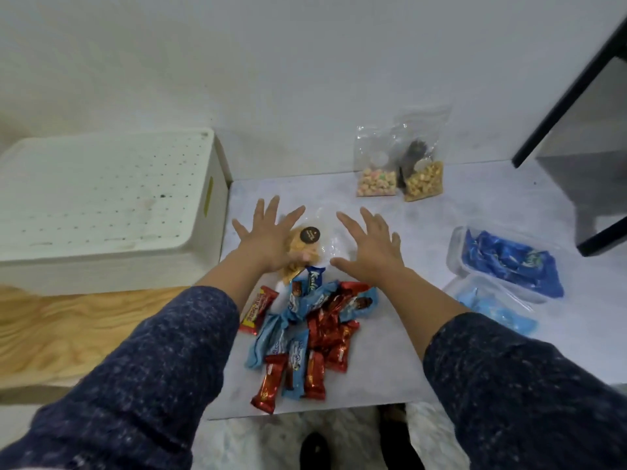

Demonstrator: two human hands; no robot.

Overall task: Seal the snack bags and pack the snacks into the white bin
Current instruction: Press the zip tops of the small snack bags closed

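The left hand (268, 239) lies flat with fingers spread, its palm on the near-left part of a clear snack bag (314, 240) of golden snacks bearing a dark round sticker. The right hand (368, 247) is also spread, fingers straight, over the bag's right side; whether it presses the plastic or hovers just above it is unclear. Neither hand grips anything.

Just below the bag, a heap of red and blue bars (314, 329) covers the middle of the pale surface (424, 212). Two more bags (398, 166) lean at the wall, well apart; I cannot tell whether they are sealed. At right, two clear tubs (505, 262) hold blue packets.

The white bin (101, 212) stands at left, lid still on. Judging by this, nothing is packed yet: sealing is only starting, with opening the bin and all loading left.
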